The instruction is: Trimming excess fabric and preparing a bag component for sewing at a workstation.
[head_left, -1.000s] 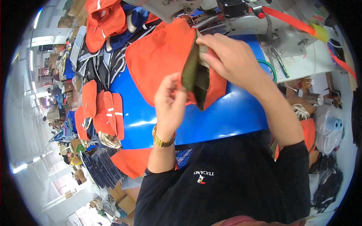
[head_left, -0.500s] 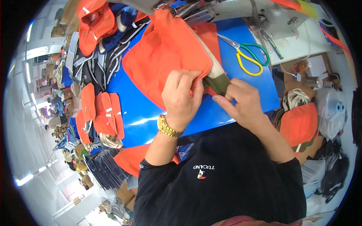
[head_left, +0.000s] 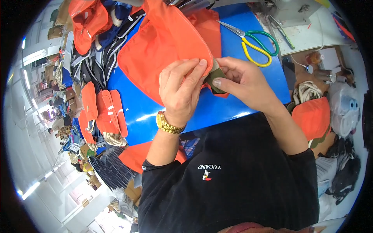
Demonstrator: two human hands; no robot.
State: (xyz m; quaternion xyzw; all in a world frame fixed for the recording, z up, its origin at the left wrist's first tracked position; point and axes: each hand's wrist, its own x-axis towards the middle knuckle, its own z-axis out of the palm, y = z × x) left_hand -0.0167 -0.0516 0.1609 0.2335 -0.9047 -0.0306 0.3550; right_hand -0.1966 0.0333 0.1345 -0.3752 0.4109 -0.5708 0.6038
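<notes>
A large orange fabric piece (head_left: 163, 46) with a rounded corner spreads over the blue tabletop (head_left: 145, 122). At that corner my left hand (head_left: 179, 87), with a gold watch on its wrist, pinches the orange edge between thumb and fingers. My right hand (head_left: 244, 83) is closed on an olive-green strip (head_left: 218, 77) that runs along the edge, cream-coloured further up. Both hands almost meet at the strip, and part of it is hidden by the fingers. Scissors (head_left: 246, 39) with one green and one yellow handle lie partly open beyond my right hand.
Orange fabric pieces (head_left: 107, 112) and dark pieces with pale piping (head_left: 99, 64) are heaped at the left. A grey machine base (head_left: 287, 15) stands at the far right, tweezers (head_left: 281, 31) beside it. More orange pieces (head_left: 311, 118) and cream straps lie at the right.
My right hand has moved up and left toward my left hand, its fingers now gathered round the olive strip. The orange corner is held slightly further left.
</notes>
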